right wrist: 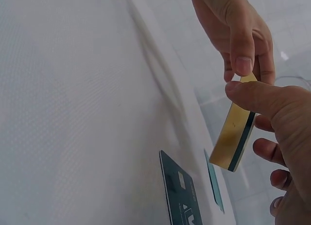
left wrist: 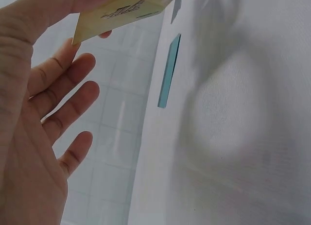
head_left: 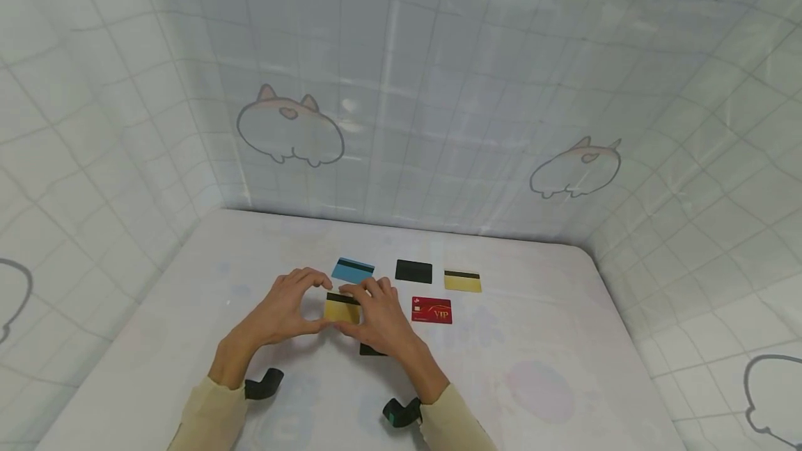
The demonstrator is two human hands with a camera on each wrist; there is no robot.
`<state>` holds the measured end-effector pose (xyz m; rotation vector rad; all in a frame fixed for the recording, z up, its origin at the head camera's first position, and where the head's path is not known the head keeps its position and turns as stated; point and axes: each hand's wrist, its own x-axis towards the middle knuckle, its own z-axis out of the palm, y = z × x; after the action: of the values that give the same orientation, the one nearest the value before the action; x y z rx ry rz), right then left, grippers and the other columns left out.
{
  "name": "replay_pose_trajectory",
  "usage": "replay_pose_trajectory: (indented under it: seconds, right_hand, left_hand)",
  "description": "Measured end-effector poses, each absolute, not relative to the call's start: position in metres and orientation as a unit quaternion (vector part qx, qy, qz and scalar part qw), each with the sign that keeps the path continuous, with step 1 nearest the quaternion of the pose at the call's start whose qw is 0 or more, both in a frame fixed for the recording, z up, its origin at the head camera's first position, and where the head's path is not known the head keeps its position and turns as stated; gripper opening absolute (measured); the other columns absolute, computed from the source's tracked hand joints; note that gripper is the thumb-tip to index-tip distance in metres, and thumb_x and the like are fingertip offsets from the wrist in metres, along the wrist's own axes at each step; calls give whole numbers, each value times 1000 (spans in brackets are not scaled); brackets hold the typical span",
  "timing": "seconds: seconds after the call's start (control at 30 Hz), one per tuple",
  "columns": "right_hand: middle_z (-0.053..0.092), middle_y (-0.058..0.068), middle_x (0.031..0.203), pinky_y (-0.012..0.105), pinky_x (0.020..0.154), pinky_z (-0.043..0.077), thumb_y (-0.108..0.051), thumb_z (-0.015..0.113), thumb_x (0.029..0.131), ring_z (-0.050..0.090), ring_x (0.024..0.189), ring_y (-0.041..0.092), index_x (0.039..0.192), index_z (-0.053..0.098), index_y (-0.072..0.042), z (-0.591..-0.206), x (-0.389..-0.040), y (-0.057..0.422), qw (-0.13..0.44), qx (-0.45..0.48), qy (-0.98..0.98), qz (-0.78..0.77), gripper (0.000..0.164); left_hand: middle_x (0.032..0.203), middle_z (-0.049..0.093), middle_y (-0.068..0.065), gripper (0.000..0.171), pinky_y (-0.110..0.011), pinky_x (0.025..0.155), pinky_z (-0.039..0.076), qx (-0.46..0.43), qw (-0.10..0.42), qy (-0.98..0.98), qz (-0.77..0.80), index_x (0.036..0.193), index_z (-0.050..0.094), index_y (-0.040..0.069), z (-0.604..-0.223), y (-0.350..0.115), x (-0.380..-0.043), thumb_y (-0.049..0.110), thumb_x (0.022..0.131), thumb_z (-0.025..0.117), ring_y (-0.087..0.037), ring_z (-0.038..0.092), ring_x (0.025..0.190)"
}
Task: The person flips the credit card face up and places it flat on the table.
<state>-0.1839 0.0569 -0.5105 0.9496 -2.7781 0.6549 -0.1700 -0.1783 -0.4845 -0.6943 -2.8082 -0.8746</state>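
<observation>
A gold card with a dark stripe is held up between both hands, its striped side facing the head camera. My left hand pinches the left end with thumb and index finger; the other fingers spread behind, as the left wrist view shows. My right hand pinches the opposite end, thumb across the striped face. Dark handwriting-like marks show on the face of the gold card seen from the left wrist. Below the right hand lies a black card, partly hidden by it.
On the white table lie a blue striped card, a black card, another gold striped card and a red VIP card. Tiled-pattern curtain walls with animal drawings surround the table's back and sides.
</observation>
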Motion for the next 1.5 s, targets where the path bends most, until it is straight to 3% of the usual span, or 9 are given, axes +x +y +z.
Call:
replay_pose_trajectory:
  seconds: [0.23,0.5,0.87,1.23,1.5]
  right_hand:
    - [53,-5,124,34,92,41,-64,68,86,41,112,15,141,55,-32,-507,-183,56,67,317,-920,219,64]
    - [53,-5,125,34,93,41,-66,66,86,41,113,15,143,53,-32,-502,-180,55,61,315,-920,224,67]
    - [52,-5,130,35,95,41,-64,69,85,41,115,15,141,56,-32,-497,-179,55,70,313,-920,223,65]
    - [54,-9,133,33,92,40,-57,71,87,41,111,12,140,55,-30,-498,-181,57,68,324,-908,256,61]
    - [55,-12,136,32,90,38,-55,71,88,41,107,9,138,54,-29,-497,-181,58,62,327,-897,293,60]
  left_hand:
    - [122,57,9,57,-55,98,35,-235,60,-927,-285,117,59,23,-479,-176,-169,39,72,90,-19,54,114]
    - [122,58,9,57,-56,97,35,-240,56,-927,-284,117,62,21,-477,-173,-169,36,71,91,-20,55,113]
    - [125,58,10,58,-56,98,34,-249,63,-919,-298,117,62,26,-475,-172,-169,52,72,88,-16,52,116]
    - [126,57,9,68,-53,96,34,-255,58,-911,-320,128,60,30,-478,-174,-169,63,72,81,-25,56,112]
    - [126,56,13,68,-52,96,34,-259,59,-905,-332,129,61,29,-481,-177,-168,58,72,84,-25,56,111]
